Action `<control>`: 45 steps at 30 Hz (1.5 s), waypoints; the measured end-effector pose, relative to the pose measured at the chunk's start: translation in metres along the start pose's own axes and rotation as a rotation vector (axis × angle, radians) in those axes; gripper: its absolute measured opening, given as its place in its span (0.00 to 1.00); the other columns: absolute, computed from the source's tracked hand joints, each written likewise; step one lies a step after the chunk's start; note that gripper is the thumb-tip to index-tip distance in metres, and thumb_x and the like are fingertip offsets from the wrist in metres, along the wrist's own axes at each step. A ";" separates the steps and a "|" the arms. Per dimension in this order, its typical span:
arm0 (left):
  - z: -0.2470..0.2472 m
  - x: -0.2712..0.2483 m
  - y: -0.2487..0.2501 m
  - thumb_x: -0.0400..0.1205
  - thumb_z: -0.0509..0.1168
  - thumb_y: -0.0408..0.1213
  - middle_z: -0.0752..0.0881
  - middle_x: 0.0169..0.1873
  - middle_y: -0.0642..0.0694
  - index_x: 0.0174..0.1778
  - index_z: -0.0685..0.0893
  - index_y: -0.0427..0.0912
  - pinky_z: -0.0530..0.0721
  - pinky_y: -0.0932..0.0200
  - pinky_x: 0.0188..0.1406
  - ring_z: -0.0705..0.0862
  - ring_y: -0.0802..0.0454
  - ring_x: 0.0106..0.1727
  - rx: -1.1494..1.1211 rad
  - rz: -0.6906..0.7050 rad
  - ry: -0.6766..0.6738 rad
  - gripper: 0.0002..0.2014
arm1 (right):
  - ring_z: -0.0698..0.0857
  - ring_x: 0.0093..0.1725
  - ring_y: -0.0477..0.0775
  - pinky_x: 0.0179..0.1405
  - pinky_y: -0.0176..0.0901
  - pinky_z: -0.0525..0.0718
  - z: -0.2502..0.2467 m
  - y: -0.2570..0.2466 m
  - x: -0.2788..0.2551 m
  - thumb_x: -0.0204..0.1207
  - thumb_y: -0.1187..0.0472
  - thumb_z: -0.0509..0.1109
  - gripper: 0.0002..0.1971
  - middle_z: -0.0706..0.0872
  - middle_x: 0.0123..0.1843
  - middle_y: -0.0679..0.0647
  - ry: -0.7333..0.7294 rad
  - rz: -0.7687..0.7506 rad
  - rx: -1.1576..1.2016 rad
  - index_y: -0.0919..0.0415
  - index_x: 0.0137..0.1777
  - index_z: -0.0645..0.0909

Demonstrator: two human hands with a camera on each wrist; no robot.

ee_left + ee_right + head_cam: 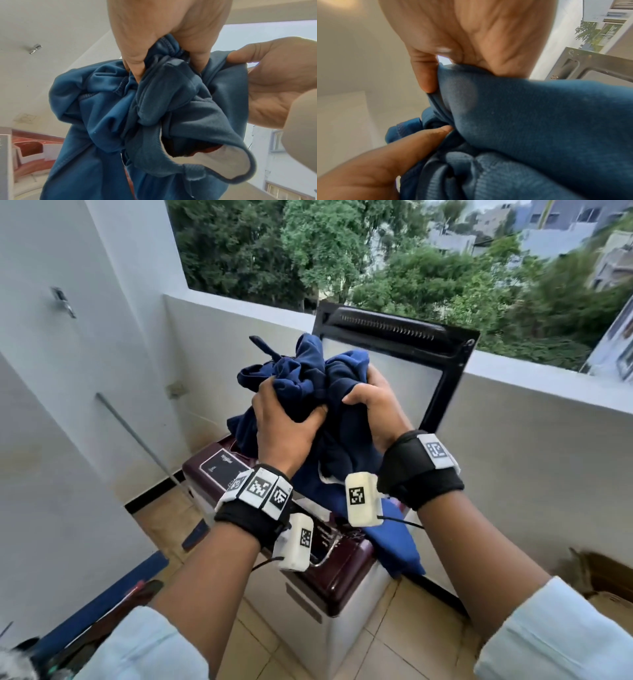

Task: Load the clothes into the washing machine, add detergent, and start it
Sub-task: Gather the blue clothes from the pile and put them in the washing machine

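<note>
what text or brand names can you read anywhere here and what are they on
"Whirlpool", in script and only just legible, on the dark panel of the washing machine.
Small white print on the machine's front control strip: too blurred to read.
Wrist tags: black-and-white codes, no words.

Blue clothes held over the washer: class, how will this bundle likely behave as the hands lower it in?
The blue clothes look floppy: they crumple where the left hand and right hand grip them. Loose ends hang low and may snag the washer rim. Probably light, since both hands hold them high.
</note>
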State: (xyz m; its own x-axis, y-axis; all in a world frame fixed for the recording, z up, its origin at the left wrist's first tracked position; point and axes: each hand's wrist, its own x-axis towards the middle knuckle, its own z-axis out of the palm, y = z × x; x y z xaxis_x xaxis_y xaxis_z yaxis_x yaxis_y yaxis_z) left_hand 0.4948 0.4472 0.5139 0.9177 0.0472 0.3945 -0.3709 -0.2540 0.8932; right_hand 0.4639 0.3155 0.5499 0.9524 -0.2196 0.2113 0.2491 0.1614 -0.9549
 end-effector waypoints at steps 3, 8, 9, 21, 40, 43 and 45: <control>0.000 0.014 -0.029 0.70 0.79 0.45 0.72 0.68 0.45 0.72 0.70 0.45 0.76 0.54 0.70 0.77 0.49 0.68 0.028 -0.022 -0.053 0.36 | 0.86 0.49 0.59 0.49 0.52 0.85 0.002 0.027 0.017 0.57 0.68 0.62 0.33 0.86 0.52 0.62 0.013 0.059 -0.008 0.68 0.67 0.76; 0.015 0.022 -0.073 0.72 0.79 0.42 0.71 0.68 0.45 0.71 0.70 0.45 0.69 0.67 0.63 0.75 0.51 0.67 0.064 -0.090 -0.134 0.34 | 0.86 0.52 0.60 0.53 0.55 0.84 -0.010 0.073 0.036 0.58 0.69 0.61 0.30 0.87 0.54 0.62 0.049 0.140 -0.009 0.64 0.64 0.79; 0.020 0.023 -0.083 0.72 0.79 0.42 0.71 0.69 0.45 0.72 0.70 0.45 0.67 0.70 0.62 0.74 0.52 0.67 0.075 -0.103 -0.155 0.34 | 0.86 0.51 0.59 0.52 0.51 0.85 -0.013 0.083 0.041 0.58 0.68 0.61 0.31 0.87 0.54 0.62 0.060 0.163 -0.008 0.65 0.65 0.78; 0.108 0.070 -0.175 0.68 0.81 0.36 0.69 0.68 0.41 0.67 0.72 0.41 0.70 0.62 0.67 0.74 0.44 0.68 0.330 -0.283 -0.379 0.34 | 0.85 0.48 0.58 0.49 0.49 0.83 -0.079 0.198 0.129 0.52 0.68 0.62 0.29 0.87 0.50 0.60 0.115 0.396 -0.054 0.63 0.59 0.82; 0.218 0.075 -0.365 0.75 0.72 0.32 0.63 0.73 0.38 0.57 0.79 0.39 0.72 0.51 0.61 0.70 0.32 0.68 0.774 -0.628 -0.628 0.16 | 0.75 0.29 0.48 0.32 0.40 0.72 -0.147 0.416 0.217 0.45 0.68 0.63 0.12 0.79 0.28 0.49 0.016 0.889 -0.235 0.71 0.32 0.74; 0.222 0.090 -0.403 0.74 0.73 0.34 0.62 0.77 0.37 0.56 0.80 0.37 0.69 0.53 0.66 0.65 0.32 0.73 0.788 -0.597 -0.667 0.16 | 0.76 0.32 0.46 0.34 0.42 0.74 -0.144 0.453 0.233 0.47 0.63 0.64 0.12 0.80 0.33 0.49 0.014 0.908 -0.355 0.61 0.34 0.78; 0.225 0.102 -0.432 0.72 0.74 0.36 0.61 0.77 0.36 0.57 0.81 0.37 0.69 0.50 0.69 0.64 0.32 0.74 0.823 -0.568 -0.733 0.19 | 0.83 0.53 0.55 0.56 0.49 0.80 -0.144 0.483 0.244 0.54 0.60 0.67 0.27 0.85 0.55 0.59 0.042 0.929 -0.435 0.65 0.58 0.81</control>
State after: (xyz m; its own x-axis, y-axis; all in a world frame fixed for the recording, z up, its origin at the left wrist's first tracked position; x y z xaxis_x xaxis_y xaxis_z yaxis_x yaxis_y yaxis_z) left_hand 0.7806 0.3448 0.1196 0.8806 -0.1350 -0.4542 0.0620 -0.9175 0.3929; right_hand 0.7914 0.2010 0.1106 0.7275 -0.2200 -0.6499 -0.6769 -0.0758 -0.7321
